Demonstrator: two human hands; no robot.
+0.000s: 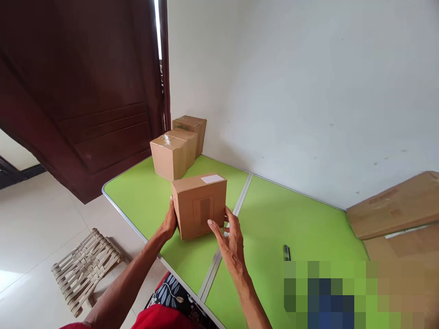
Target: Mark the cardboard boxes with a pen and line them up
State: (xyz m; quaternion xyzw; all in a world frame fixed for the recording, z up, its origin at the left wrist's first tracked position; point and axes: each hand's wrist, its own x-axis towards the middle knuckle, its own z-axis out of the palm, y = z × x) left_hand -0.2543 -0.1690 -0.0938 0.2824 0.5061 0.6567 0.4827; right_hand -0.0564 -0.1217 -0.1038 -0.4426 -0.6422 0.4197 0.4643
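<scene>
A small brown cardboard box (199,205) with a white label on its top stands on the green folding table (274,219). My left hand (169,222) presses flat against the box's left side. My right hand (230,240) cups its right front corner, fingers curved round the edge. Both hands grip the box between them.
Three taped cardboard boxes (178,148) stand in a row at the table's far left corner by the white wall. Flat cardboard sheets (398,210) lie at the right. A dark pen-like object (286,252) rests on the table. A woven stool (85,269) sits on the floor, left, near a dark wooden door.
</scene>
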